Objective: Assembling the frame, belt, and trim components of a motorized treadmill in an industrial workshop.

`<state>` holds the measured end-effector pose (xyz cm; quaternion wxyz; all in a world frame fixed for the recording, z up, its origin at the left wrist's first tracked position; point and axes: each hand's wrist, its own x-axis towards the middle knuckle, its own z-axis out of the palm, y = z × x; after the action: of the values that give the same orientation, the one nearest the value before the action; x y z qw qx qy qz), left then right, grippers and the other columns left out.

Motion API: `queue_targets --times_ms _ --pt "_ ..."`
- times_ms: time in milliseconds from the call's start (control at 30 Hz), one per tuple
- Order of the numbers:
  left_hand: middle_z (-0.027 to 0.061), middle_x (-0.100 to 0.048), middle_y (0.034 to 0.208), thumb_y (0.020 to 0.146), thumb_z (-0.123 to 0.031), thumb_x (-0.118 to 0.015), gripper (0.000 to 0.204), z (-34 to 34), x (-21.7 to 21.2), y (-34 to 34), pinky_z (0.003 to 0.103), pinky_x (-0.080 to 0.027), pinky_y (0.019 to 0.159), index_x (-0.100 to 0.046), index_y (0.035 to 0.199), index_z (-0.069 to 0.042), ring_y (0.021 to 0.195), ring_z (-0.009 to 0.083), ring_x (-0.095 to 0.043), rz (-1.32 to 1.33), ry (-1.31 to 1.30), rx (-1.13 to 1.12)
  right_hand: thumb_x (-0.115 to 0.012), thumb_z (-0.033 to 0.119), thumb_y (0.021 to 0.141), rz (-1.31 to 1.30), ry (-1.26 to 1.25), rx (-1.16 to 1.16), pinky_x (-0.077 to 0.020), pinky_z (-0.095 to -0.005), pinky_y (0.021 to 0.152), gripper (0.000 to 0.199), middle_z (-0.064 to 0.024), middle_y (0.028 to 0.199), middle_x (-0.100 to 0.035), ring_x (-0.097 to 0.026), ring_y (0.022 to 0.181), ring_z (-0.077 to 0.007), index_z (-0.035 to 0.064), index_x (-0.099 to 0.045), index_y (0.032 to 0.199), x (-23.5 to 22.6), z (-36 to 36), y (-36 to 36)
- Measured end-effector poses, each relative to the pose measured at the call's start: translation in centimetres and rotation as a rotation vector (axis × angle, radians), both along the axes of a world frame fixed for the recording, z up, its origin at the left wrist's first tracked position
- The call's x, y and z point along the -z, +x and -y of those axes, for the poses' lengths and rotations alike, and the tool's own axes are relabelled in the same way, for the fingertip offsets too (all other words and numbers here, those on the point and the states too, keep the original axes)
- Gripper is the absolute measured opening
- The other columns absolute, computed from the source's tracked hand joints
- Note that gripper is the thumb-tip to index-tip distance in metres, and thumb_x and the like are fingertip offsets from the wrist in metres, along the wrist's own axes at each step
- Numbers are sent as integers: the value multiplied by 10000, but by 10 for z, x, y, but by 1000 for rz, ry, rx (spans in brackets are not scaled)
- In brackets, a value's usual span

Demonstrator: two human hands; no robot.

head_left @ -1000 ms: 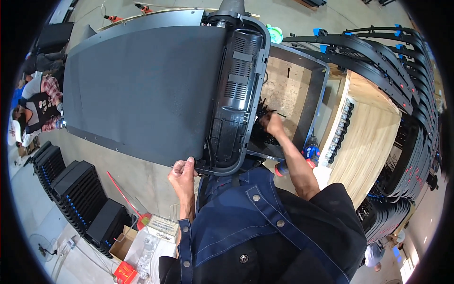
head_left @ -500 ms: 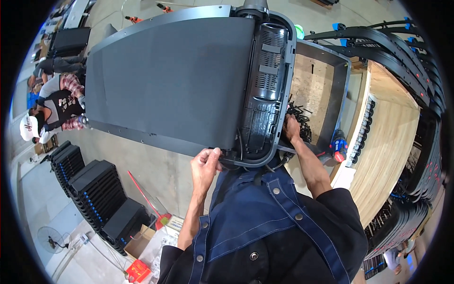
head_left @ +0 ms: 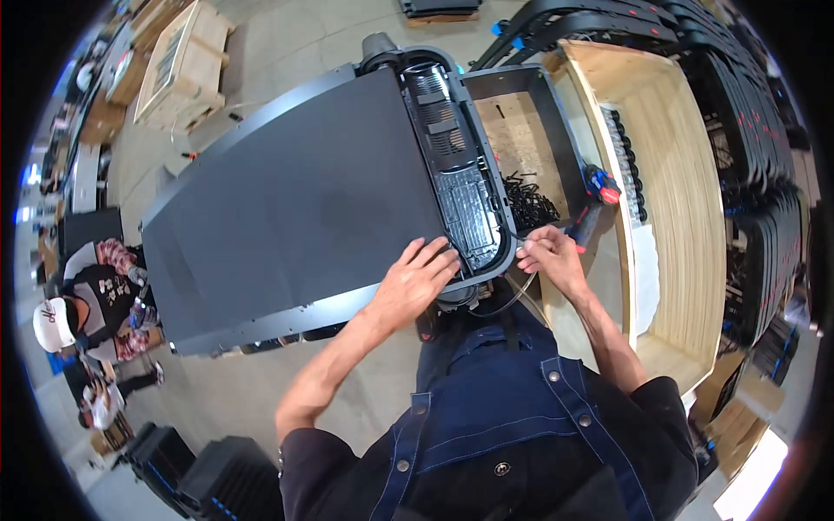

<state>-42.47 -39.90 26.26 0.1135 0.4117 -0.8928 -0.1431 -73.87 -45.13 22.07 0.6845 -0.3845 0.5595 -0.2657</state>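
Observation:
A large dark grey panel (head_left: 295,217) lies flat in front of me, with a black ribbed plastic housing (head_left: 456,187) along its right edge. My left hand (head_left: 415,282) rests flat, fingers spread, on the panel's near right corner beside the housing. My right hand (head_left: 547,256) is at the housing's near end, its fingers pinched on a thin black cable (head_left: 512,295) that loops down below the panel's edge.
A black-walled bin (head_left: 556,148) holding small black parts stands right of the panel. A blue and red power drill (head_left: 595,195) lies on a wooden crate (head_left: 673,191). Stacked black frames (head_left: 764,139) fill the right. Other people (head_left: 95,304) stand at the left.
The view has shifted so the panel sits more central. My left hand moved from the panel's near edge onto its top; my right hand came out of the bin to the cable.

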Motion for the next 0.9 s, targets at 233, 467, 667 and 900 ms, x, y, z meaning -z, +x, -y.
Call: queue_targets --times_ms 233,467,667,900 --pt "34 -604 985 804 -139 -642 133 25 17 -10 384 -435 957 -712 904 -87 1064 229 -560 248 -46 428 -664 123 938 -500 -712 -572 -541 -367 706 138 -120 897 -695 -680 793 -274 -7 -673 982 -42 -29 22" --pt "50 -603 941 722 -149 -705 192 65 24 -19 390 -450 872 -649 893 -83 959 253 -579 187 239 676 -655 171 878 -578 -610 -770 -510 -489 800 143 -152 936 -639 -647 933 -376 40 -690 924 -22 -33 52" --pt "60 -647 904 691 -211 -796 324 76 20 -23 447 -428 885 -650 957 -98 976 288 -599 244 509 724 -643 147 871 -523 -560 -782 -497 -494 820 110 -139 957 -654 -647 969 -371 62 -694 917 -17 -40 69" --pt "79 -706 944 781 -391 -770 336 89 14 -42 454 -404 901 -734 973 -118 1011 301 -625 414 666 761 -661 117 843 -542 -585 -761 -518 -503 797 125 -142 958 -643 -657 961 -374 70 -708 948 -12 -46 69"
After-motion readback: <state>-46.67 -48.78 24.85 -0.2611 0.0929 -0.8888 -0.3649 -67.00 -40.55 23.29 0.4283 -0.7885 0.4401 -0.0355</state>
